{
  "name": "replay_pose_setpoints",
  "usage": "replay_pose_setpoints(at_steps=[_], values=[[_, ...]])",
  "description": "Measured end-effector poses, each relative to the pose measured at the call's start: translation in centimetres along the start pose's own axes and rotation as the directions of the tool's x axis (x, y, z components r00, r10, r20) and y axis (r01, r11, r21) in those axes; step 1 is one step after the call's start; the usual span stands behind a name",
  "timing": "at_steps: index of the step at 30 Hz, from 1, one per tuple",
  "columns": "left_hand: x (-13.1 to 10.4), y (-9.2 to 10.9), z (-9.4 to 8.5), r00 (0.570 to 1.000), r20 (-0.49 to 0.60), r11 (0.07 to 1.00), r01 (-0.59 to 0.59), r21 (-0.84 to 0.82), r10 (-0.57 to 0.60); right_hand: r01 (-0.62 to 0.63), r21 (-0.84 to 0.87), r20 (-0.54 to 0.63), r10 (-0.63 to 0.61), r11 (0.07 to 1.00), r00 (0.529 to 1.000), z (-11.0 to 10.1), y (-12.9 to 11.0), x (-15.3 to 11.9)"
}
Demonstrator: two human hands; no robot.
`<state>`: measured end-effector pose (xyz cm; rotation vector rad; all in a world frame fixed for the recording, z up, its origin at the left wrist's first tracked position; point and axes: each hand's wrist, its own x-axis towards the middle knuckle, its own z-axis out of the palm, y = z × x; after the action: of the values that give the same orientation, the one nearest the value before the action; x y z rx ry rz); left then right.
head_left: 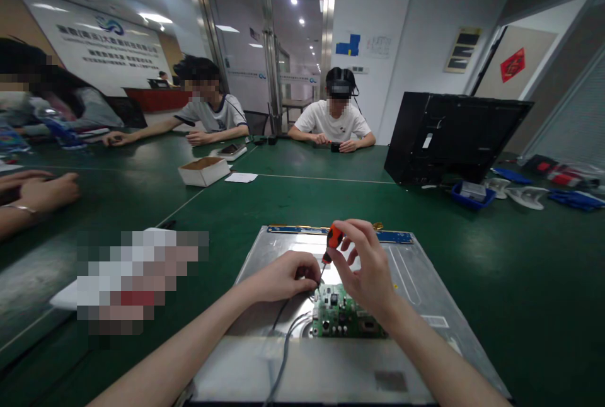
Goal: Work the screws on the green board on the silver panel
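A short screwdriver [334,238] with an orange and black handle is pinched between the thumb and fingers of my right hand [366,262]. It leans, shaft downward, with its tip close to the upper left corner of a green circuit board [338,312]. My left hand [295,273] is closed beside that tip; what its fingertips hold, if anything, is hidden. The board sits on a silver metal panel [406,356], which looks like the back of a display. Grey cables [286,350] run from the board's left side toward me. A blue strip board [397,237] lines the panel's far edge.
On the green table [331,196] stand a white open box [204,172], a paper slip [241,177], and a black monitor [454,139] at right. By the monitor is a blue tray [472,196]. Co-workers [333,118] sit across and at left, where another person's hands [45,194] rest.
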<state>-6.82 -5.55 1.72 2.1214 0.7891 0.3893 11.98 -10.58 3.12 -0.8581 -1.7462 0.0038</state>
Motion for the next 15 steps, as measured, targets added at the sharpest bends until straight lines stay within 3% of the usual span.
replay_pose_setpoints(at_steps=[6,15], values=[[0.08,-0.14,0.06,1.0,0.002,1.0,-0.008,-0.009,0.009,0.002,0.02,0.039,-0.003,1.0,0.999,0.06,0.21,-0.18],[0.11,-0.38,0.11,1.0,0.011,1.0,-0.007,-0.008,0.007,-0.055,0.106,-0.028,0.058,0.993,0.998,0.63,0.41,-0.78]])
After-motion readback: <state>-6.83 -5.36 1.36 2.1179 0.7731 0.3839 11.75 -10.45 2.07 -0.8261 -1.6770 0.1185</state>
